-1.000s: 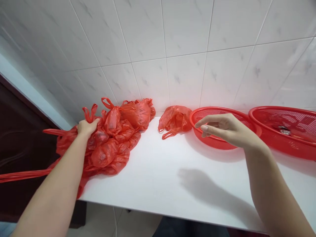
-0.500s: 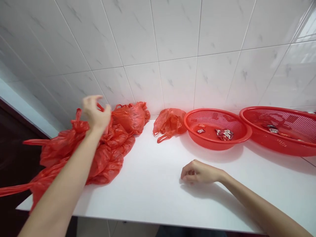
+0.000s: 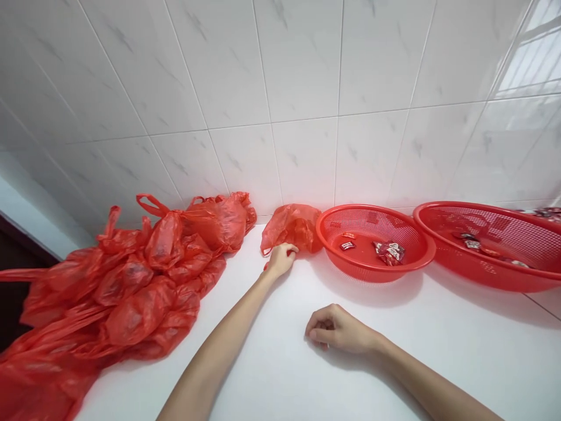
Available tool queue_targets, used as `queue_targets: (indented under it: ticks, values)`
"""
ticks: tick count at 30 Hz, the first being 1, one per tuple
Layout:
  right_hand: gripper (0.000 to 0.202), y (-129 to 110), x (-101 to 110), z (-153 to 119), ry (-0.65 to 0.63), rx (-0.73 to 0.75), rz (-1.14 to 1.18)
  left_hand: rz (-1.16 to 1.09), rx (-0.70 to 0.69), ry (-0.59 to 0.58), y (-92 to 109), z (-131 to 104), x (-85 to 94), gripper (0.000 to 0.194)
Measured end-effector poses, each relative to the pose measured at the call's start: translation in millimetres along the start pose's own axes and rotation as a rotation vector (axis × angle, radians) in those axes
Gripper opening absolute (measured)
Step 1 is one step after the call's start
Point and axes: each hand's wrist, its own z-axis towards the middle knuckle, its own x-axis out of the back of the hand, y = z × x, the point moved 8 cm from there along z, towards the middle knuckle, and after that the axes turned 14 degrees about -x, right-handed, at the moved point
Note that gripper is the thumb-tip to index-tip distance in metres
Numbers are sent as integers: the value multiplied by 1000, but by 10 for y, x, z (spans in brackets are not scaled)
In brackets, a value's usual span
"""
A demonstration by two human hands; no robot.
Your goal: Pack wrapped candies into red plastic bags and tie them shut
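My left hand (image 3: 281,261) is at the front of a crumpled red plastic bag (image 3: 294,222) by the wall, with its fingers closed on the bag's handle end. Part of that handle is hidden behind the hand. Loosely curled, my right hand (image 3: 339,328) rests on the white table (image 3: 263,351) with nothing seen in its fingers. Beyond it stands a red plastic basket (image 3: 374,270) with several small wrapped packets (image 3: 390,252) inside.
Several filled, knotted red plastic bags (image 3: 140,310) are heaped on the left. A larger red basket (image 3: 486,275) holding small packets (image 3: 472,244) stands on the right. A tiled wall (image 3: 302,158) runs along the table's back edge.
My left hand has moved right, from above the heaped bags to the single bag by the wall. My right hand stays on the table. The view has shifted slightly.
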Motion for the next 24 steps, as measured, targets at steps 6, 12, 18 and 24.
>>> queue_targets:
  ticks: [6,12,18,24]
  values:
    - [37,34,50,-3,64,9,138,-306,74,223,121,-329,671,25]
    - [87,-27,170,-11,168,102,378,-946,305,306,256,-707,684,24]
    - [105,-80,256,-56,228,125,647,-1135,375,71,442,-889,132,33]
    - [91,-7,449,-99,433,81,735,-1106,365,-114,535,-1061,-59,35]
